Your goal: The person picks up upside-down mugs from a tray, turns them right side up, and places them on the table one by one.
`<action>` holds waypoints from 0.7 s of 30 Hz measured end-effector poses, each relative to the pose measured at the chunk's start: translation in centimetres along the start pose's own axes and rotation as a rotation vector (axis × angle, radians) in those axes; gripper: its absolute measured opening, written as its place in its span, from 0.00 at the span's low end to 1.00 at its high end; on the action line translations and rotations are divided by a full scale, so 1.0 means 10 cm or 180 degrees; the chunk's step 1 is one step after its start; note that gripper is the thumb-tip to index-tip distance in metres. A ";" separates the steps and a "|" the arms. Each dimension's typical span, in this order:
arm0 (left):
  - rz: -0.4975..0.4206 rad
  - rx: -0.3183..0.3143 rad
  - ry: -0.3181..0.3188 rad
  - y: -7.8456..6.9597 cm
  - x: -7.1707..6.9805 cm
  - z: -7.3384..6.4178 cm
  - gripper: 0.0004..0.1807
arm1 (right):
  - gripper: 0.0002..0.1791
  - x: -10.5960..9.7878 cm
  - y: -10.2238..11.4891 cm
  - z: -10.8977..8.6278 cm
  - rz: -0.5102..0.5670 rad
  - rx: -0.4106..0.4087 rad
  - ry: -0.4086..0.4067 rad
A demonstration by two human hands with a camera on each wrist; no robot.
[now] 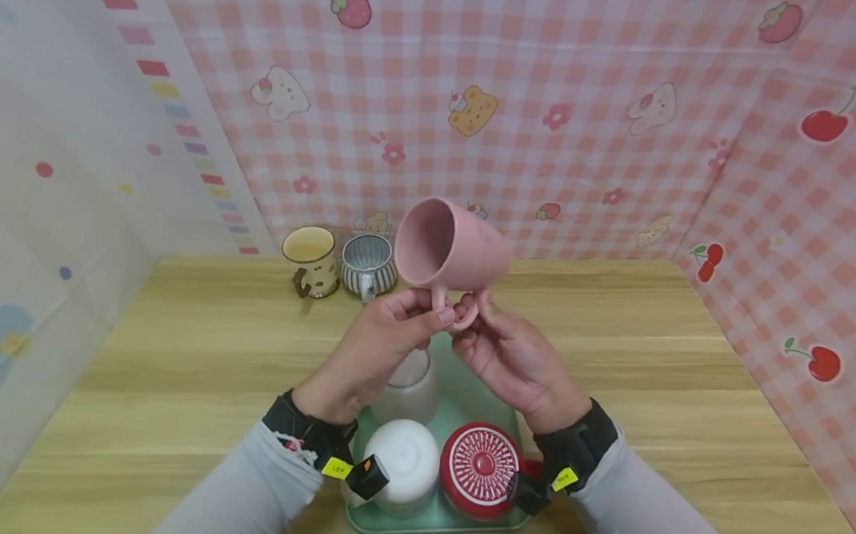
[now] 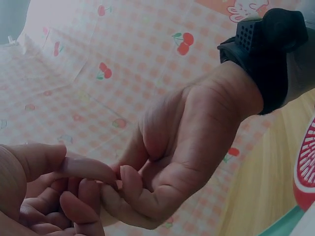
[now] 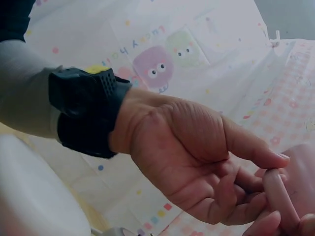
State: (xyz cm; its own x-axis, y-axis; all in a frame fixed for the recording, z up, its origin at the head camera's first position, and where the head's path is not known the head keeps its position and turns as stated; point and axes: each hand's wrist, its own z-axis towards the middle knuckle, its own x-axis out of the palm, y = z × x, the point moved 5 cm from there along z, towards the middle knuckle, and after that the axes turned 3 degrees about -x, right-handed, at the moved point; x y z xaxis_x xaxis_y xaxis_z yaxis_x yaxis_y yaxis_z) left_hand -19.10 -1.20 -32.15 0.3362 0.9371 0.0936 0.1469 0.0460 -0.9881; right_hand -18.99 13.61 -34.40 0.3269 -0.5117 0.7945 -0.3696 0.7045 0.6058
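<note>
Grey sleeves (image 1: 239,490) and black wrist cams (image 1: 368,478) closest to the lens, both over the near half of the tray (image 1: 388,529), one per side.

Pink mug (image 1: 479,249) is in the air, above and past the tray's far end, on its side: mouth to the left, handle (image 1: 463,325) hanging down. Both hands are on the handle, none seen on the body. Left hand (image 1: 374,343) grips the handle leg nearer the mouth, thumb against it. Right hand (image 1: 513,358) pinches the other end, thumb against fingers; right wrist view confirms. Two spaced holds probably stop the mug rolling about its handle and leave the body unobstructed. Left wrist view mostly shows fingers, so contact there is hard to read.

On the tray: white cup (image 1: 401,465) near left, red cup (image 1: 482,470) near right, glass (image 1: 409,400) behind the white one. Red cup looks base-up, patterned disc on top; white one likely the same. Inverted would suit draining or a steadier stand, my guess. Glass orientation: can't tell, hand blocks it.

Beyond the tray, to its left: yellow mug (image 1: 320,277) and striped cup (image 1: 372,274), side by side, upright, handles toward the near side, so easy to grab.
</note>
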 end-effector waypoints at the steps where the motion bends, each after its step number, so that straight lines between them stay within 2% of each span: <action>1: -0.0023 0.0003 0.0009 -0.01 0.00 0.00 0.16 | 0.21 0.00 0.00 0.00 -0.0070 0.0015 -0.0023; 7: -0.0062 -0.0069 -0.0013 -0.05 0.00 0.01 0.15 | 0.20 -0.03 -0.03 -0.02 -0.0292 0.0175 -0.0267; 13: -0.0153 -0.0065 -0.0009 -0.03 0.00 0.02 0.11 | 0.15 -0.08 -0.14 -0.01 -0.0408 0.0465 -0.0530; 16: -0.0133 -0.0040 -0.0015 -0.01 0.00 0.04 0.10 | 0.14 -0.09 -0.18 0.00 -0.0418 0.0601 -0.0546; 21: -0.0026 -0.0050 -0.0143 0.03 -0.02 0.08 0.11 | 0.16 -0.08 -0.24 0.00 -0.0372 0.0779 -0.0401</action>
State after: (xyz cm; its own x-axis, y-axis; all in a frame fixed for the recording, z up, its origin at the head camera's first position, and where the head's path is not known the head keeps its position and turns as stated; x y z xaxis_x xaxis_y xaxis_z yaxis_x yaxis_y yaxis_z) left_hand -19.87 -1.10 -32.61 0.2929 0.9513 0.0958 0.1643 0.0486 -0.9852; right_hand -18.36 12.37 -36.51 0.2747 -0.6502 0.7083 -0.5394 0.5056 0.6733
